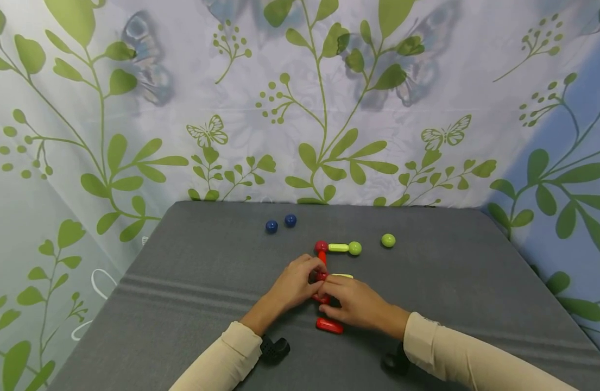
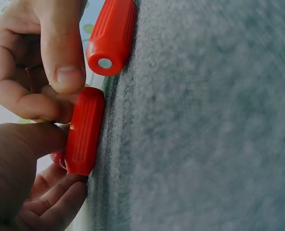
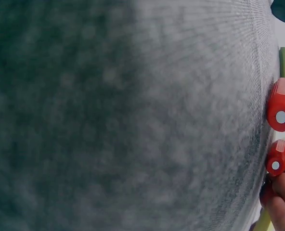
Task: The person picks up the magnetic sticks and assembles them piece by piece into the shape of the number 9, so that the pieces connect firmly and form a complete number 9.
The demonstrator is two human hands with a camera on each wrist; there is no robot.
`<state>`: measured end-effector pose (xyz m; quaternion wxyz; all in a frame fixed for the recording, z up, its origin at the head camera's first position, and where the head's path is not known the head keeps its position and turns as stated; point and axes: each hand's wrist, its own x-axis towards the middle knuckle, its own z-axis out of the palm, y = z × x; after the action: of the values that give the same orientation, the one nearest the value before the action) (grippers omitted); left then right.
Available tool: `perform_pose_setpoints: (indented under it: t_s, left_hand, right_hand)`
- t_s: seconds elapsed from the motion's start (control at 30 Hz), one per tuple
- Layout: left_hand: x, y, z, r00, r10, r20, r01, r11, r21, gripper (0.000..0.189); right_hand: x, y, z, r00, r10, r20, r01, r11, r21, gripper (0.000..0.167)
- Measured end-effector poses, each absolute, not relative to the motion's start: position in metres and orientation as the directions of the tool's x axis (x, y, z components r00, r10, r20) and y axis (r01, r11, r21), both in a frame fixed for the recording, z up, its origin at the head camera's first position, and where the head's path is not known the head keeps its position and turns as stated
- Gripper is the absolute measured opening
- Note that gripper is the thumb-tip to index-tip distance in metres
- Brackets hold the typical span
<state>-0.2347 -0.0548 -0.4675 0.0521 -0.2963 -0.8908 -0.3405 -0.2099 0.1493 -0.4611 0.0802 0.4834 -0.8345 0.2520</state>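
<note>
In the head view my left hand [image 1: 297, 281] curls its thumb and fingers about a red ball [image 1: 321, 276] in the chain of pieces. Beside it my right hand [image 1: 354, 300] pinches a red stick [image 2: 85, 132] just below that ball, with its thumb at the stick's near end. The hands almost meet and partly cover both pieces. Closer to me lies a loose red stick [image 1: 329, 326], a round magnet showing in its end in the left wrist view. Another red stick [image 1: 322, 257] runs from the held ball up to a second red ball [image 1: 321, 247].
A yellow-green stick [image 1: 338, 247] joins the far red ball to a green ball [image 1: 355, 248]. Another yellow-green stick [image 1: 343, 276] shows behind the right hand. A loose green ball [image 1: 388, 240] and two blue balls [image 1: 271, 226] sit farther back on the grey table [image 1: 202, 255], before a patterned curtain.
</note>
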Motion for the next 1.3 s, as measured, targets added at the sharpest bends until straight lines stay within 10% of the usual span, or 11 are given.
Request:
perform_pose_setpoints:
  t_s: [0.97,1.3]
  left_hand:
    - [-0.235,-0.056,-0.468,-0.816,0.488,0.309,0.567,0.577,0.588,0.019]
    - [-0.236,-0.056,-0.469,-0.814,0.494,0.305,0.57,0.583,0.578,0.021]
  right_hand:
    - [-0.216,0.161,-0.459,-0.559,-0.762,0.327,-0.826,0.476,-0.303,0.024]
    - [-0.226,0.192,-0.443,-0.689,-0.596,0.413,-0.722,0.61,-0.325,0.026]
